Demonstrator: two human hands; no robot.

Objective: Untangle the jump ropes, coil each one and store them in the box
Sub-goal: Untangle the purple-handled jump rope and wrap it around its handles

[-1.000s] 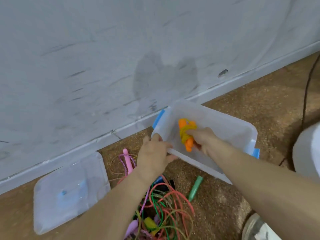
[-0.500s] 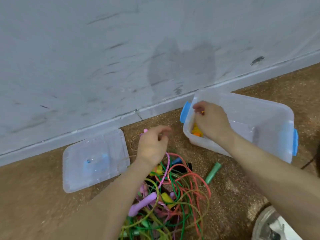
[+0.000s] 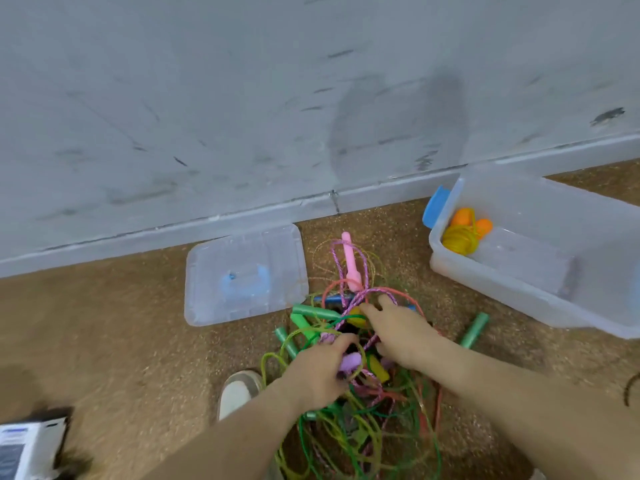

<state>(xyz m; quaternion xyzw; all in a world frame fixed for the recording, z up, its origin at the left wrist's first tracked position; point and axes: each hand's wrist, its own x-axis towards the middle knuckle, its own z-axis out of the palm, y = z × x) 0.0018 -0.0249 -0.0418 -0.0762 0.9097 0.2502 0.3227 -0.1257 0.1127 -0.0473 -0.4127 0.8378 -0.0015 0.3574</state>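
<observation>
Beyond the spread right fingers [image 3: 375,311] the orange rope [image 3: 460,235] is now boxed; left fingers [image 3: 341,341] clamp the next rope's lilac handle [image 3: 351,361].

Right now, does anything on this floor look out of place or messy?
Yes. The multicoloured jump ropes lie in one knotted heap on the brown floor. Only the orange-handled yellow rope sits coiled in the clear plastic box. One green handle lies off to the heap's right side.

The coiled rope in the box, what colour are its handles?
Orange handles on a yellow cord; head view.
</observation>
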